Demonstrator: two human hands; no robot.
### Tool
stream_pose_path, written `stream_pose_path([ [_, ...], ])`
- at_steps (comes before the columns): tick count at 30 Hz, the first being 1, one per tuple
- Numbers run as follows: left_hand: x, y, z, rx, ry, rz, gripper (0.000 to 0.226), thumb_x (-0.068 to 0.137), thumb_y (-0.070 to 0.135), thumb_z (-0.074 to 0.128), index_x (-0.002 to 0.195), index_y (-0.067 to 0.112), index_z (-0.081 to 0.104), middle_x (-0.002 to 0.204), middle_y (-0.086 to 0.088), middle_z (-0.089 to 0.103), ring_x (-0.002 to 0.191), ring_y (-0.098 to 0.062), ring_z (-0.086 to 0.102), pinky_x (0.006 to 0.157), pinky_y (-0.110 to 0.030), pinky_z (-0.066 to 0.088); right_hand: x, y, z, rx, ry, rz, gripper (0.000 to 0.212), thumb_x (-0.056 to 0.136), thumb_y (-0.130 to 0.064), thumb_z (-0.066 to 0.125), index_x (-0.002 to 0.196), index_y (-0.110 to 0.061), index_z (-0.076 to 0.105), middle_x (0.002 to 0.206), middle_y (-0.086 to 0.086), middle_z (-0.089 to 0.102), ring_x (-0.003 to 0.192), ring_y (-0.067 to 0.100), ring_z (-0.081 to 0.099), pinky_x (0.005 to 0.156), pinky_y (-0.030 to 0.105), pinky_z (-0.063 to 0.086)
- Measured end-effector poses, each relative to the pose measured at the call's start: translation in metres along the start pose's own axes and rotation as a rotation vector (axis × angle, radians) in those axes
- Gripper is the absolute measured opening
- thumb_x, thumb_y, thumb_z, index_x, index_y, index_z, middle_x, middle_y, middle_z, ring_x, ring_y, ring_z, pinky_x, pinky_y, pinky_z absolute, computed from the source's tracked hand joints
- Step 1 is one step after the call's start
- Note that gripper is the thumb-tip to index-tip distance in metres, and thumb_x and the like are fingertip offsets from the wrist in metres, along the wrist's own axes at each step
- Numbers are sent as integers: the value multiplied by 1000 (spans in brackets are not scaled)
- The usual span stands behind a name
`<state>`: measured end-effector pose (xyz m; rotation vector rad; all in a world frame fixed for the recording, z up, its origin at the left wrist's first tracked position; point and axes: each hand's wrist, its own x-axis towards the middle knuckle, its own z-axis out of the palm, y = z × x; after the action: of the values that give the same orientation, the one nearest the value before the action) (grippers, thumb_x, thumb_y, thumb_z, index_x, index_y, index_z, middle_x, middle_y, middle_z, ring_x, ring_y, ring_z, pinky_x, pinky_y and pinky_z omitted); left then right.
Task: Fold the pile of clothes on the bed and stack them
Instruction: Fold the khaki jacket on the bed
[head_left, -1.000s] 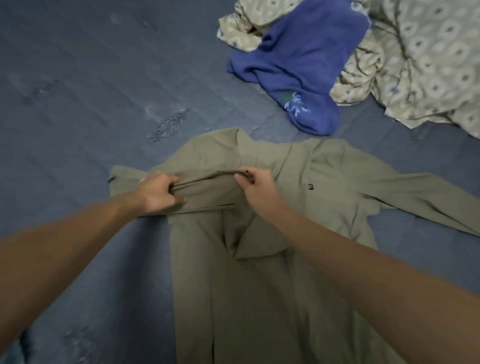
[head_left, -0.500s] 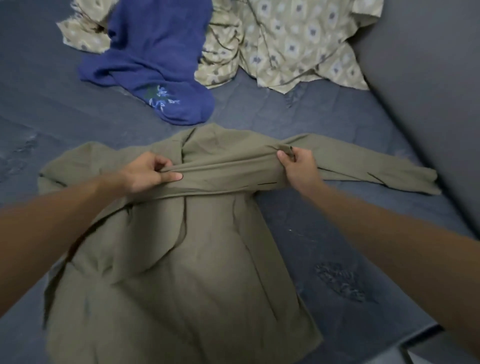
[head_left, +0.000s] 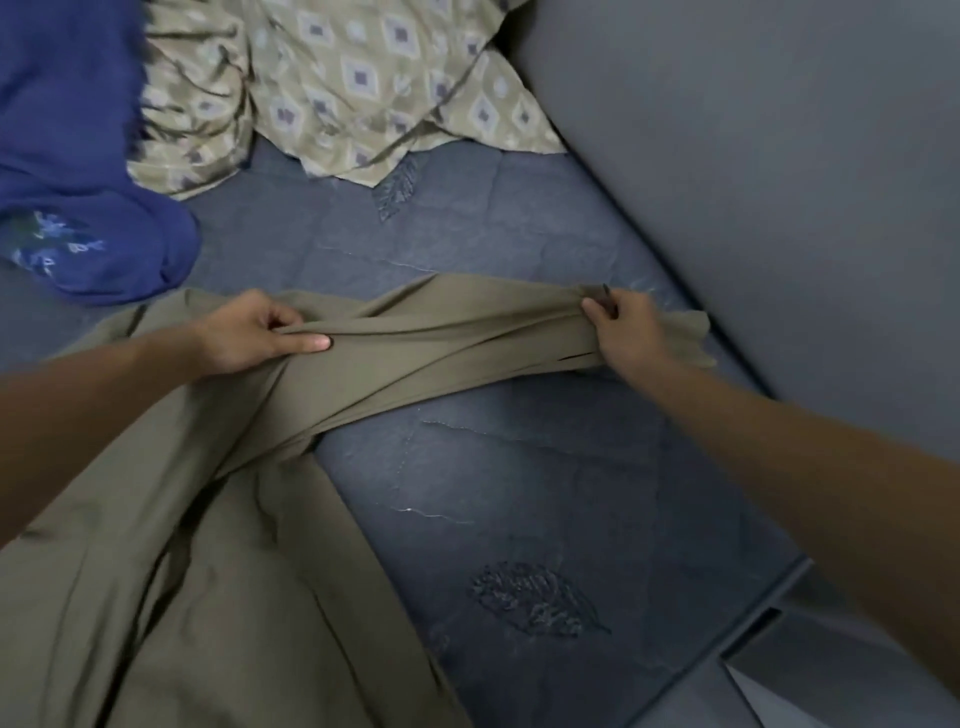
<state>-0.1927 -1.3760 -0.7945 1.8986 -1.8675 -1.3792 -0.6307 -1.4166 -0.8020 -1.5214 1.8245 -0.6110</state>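
With the left hand (head_left: 249, 335) and right hand (head_left: 626, 330) both holding the green shirt (head_left: 249, 571), pull its sleeve (head_left: 441, 338) flat before folding.

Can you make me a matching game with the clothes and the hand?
Things:
1. olive shirt
2. blue garment
3. patterned cloth
4. right hand

States:
A. crumpled by the wall
B. pinches a sleeve end
C. has a flower print
D. sleeve pulled out straight

Pairs: 1-D, 2-C, 3-A, 4-B
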Motion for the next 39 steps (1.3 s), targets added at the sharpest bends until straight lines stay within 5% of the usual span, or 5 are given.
stream_pose_path([
  [8,83,64,34,-45,96,100,50,81,41,84,63,0,62,54,0,49,51,-6,40,53,-21,33,16,68,-59,-222,95,30,31,105,-27,61,82,-8,52,72,7,55,76,28,56,62,31,28],
  [14,122,97,55,59,177,146,44,83,39,86,64,5,64,56,-2,54,48,-3,42,58,-30,33,13,98,-67,-540,101,-45,28,107,-32,55,104,-4,53,102,32,65,93,51,63,68,47,45],
  [28,105,58,44,240,218,104,41,80,59,81,81,22,64,76,0,66,73,-15,61,68,-36,47,12,82,-49,-882,97,-295,28,97,-13,63,122,-5,55,121,21,52,105,41,51,80,50,41],
  [34,60,10,5,311,135,-2,45,81,68,75,83,23,65,76,3,69,74,-14,65,66,-32,48,16,19,10,-721,-140,-417,25,100,-21,57,120,-5,57,117,17,55,107,37,52,90,53,44],
  [39,28,-28,-13,406,95,-70,45,86,72,64,93,28,63,91,2,68,87,-23,64,85,-42,54,22,-35,66,-505,-239,-400,34,103,-33,58,130,-13,57,122,10,58,117,30,50,101,46,42],
])
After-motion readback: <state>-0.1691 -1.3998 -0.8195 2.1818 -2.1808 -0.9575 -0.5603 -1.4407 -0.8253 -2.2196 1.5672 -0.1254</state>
